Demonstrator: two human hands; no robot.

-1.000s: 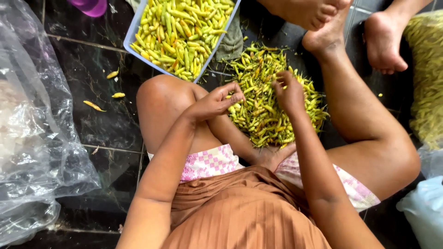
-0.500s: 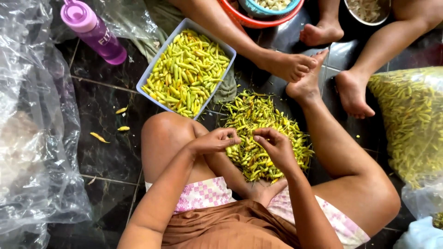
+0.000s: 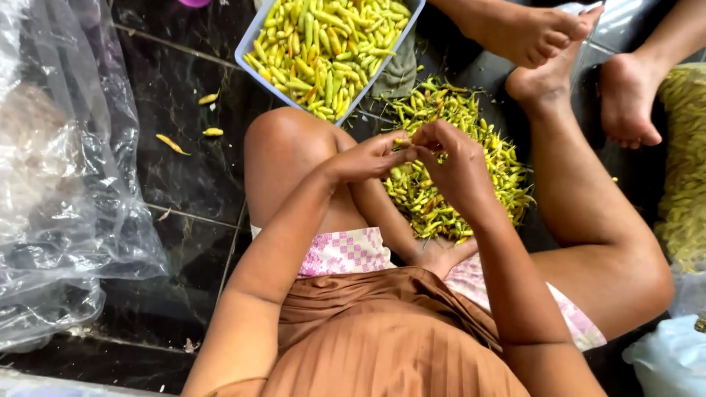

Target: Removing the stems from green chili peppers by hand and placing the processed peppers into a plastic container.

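I sit on a dark tiled floor with a heap of yellow-green chili peppers (image 3: 471, 140) between my legs. My left hand (image 3: 368, 158) and my right hand (image 3: 452, 162) meet above the heap, fingertips pinched together on one chili pepper (image 3: 403, 142). A pale blue tray (image 3: 254, 40) full of yellow and green chilies stands just beyond my left knee (image 3: 283, 140).
A big crumpled clear plastic bag (image 3: 66, 184) lies at the left. A few loose chilies (image 3: 173, 143) lie on the floor near it. Other people's bare feet (image 3: 544, 37) rest at the top right. Another pile of chilies (image 3: 684, 147) sits at the right edge.
The view has dropped and closed in; the purple bottle has left the frame. My hands have come together over the heap, pinching one chili.
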